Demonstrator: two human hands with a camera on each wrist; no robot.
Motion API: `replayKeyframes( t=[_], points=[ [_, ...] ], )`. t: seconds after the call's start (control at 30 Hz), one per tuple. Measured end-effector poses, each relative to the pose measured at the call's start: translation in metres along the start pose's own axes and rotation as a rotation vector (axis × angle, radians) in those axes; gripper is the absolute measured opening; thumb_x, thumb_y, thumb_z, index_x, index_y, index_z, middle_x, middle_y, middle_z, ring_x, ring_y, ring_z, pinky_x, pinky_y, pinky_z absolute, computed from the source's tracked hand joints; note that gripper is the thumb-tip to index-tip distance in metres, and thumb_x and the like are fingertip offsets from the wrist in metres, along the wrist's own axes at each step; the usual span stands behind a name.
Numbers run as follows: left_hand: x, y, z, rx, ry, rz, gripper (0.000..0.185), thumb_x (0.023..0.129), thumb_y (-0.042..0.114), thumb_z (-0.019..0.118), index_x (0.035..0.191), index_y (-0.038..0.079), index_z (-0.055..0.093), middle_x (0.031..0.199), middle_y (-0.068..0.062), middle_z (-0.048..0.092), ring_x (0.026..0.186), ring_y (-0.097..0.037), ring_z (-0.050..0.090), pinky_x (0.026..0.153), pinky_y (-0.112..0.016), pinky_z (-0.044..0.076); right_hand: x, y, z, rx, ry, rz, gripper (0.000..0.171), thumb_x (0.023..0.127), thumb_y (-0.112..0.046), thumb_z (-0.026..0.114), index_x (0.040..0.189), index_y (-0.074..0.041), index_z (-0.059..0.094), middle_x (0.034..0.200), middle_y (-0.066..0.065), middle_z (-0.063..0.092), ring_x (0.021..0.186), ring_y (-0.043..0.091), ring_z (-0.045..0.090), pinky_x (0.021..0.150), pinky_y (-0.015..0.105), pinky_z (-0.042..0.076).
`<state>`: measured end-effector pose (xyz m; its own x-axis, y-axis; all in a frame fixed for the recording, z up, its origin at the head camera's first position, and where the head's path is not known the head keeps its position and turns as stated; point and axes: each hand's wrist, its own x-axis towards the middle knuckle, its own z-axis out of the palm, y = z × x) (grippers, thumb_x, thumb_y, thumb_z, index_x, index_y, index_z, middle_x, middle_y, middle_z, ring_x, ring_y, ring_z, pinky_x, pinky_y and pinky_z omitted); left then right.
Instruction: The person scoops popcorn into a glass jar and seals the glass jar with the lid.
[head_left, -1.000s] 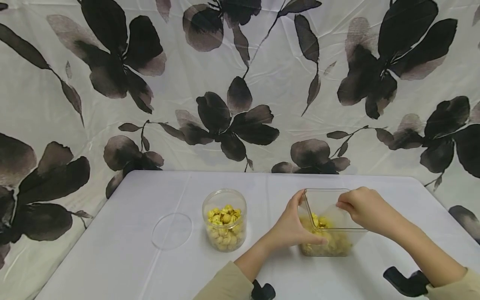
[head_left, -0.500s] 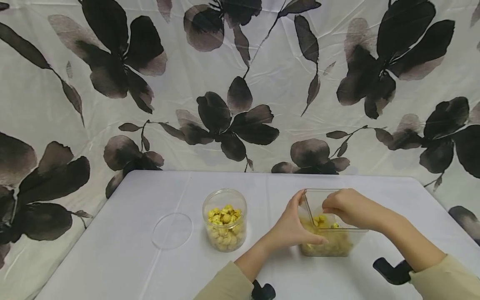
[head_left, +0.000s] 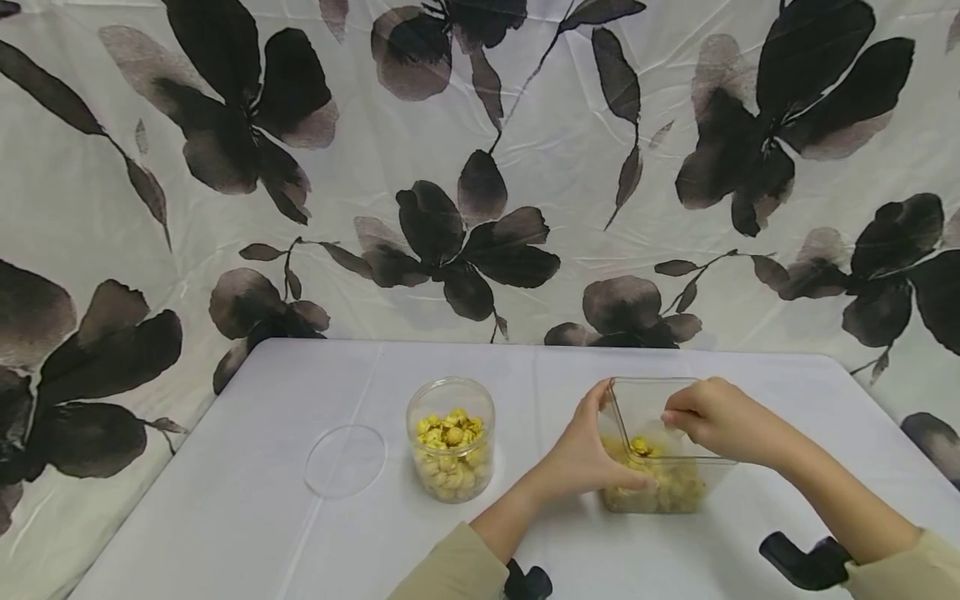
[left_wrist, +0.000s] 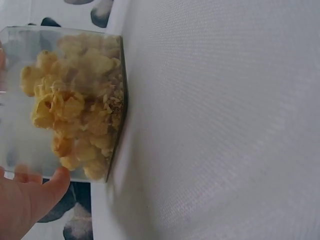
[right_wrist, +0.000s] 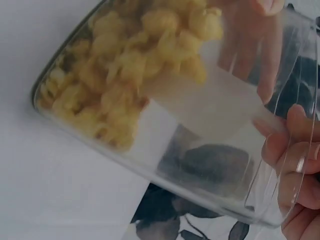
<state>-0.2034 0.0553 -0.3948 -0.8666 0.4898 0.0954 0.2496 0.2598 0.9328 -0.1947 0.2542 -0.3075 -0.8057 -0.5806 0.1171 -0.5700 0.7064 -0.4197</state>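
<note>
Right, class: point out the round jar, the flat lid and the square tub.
Jar (head_left: 450, 454), head view, its clear side wall.
Lid (head_left: 345, 461), head view, its middle.
Tub (head_left: 645, 396), head view, its far inner wall.

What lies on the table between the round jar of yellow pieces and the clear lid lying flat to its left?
Nothing: in the head view only bare white tablecloth separates the round jar from the clear lid.

A clear square tub (head_left: 660, 454) stands upright on the table's right half, open at the top, its lower part filled with yellow popcorn (head_left: 652, 483). Well to its left stands a round clear jar (head_left: 450, 450), also open, heaped almost to the rim with the same yellow popcorn
</note>
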Motion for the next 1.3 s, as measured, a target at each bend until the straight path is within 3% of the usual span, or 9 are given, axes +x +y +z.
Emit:
replayKeyframes(
  t=[0.3,0.47,0.67,1.03,1.3],
  points=[
    [0.002,-0.001,0.000,0.007,0.006,0.008,0.117,0.059,0.027,0.089,0.148,0.023,0.013,0.144,0.001,0.027,0.131,-0.012,0.029,0.103,-0.037,0.033,-0.004,0.009,-0.012,0.173,-0.150,-0.056,0.021,0.092,-0.005,0.056,0.072,-0.009,0.061,0.058,-0.014,0.040,0.047,-0.003,0.033,0.041,0.020,0.034],
    [0.001,-0.001,0.001,-0.005,0.020,0.006,0.117,0.058,0.028,0.089,0.148,0.025,0.015,0.142,0.004,0.028,0.129,-0.010,0.030,0.102,-0.036,0.033,-0.005,0.004,-0.008,0.242,-0.130,0.082,0.026,0.094,-0.007,0.053,0.068,-0.007,0.059,0.053,-0.010,0.040,0.042,0.001,0.034,0.040,0.022,0.034],
    [0.000,0.000,0.002,-0.019,0.018,0.006,0.117,0.058,0.027,0.090,0.148,0.023,0.015,0.141,0.005,0.029,0.127,-0.009,0.031,0.103,-0.036,0.032,-0.006,-0.004,0.002,0.352,-0.090,0.306,0.020,0.094,-0.006,0.052,0.080,0.002,0.065,0.053,-0.002,0.046,0.042,0.006,0.036,0.041,0.022,0.034],
    [0.000,0.001,0.002,-0.023,0.015,0.004,0.118,0.057,0.028,0.090,0.148,0.025,0.014,0.144,0.005,0.026,0.130,-0.010,0.029,0.104,-0.036,0.031,-0.011,-0.002,-0.001,0.546,-0.059,0.442,0.025,0.097,-0.005,0.045,0.091,0.013,0.061,0.057,0.001,0.047,0.044,0.006,0.038,0.041,0.018,0.029],
    [0.000,0.002,0.002,-0.019,0.014,0.006,0.119,0.057,0.026,0.090,0.148,0.022,0.014,0.144,0.003,0.025,0.131,-0.010,0.028,0.104,-0.037,0.032,-0.015,0.004,-0.005,0.582,-0.053,0.467,0.027,0.098,-0.007,0.043,0.095,0.014,0.060,0.059,0.001,0.050,0.047,0.006,0.040,0.043,0.019,0.032]
  ],
)
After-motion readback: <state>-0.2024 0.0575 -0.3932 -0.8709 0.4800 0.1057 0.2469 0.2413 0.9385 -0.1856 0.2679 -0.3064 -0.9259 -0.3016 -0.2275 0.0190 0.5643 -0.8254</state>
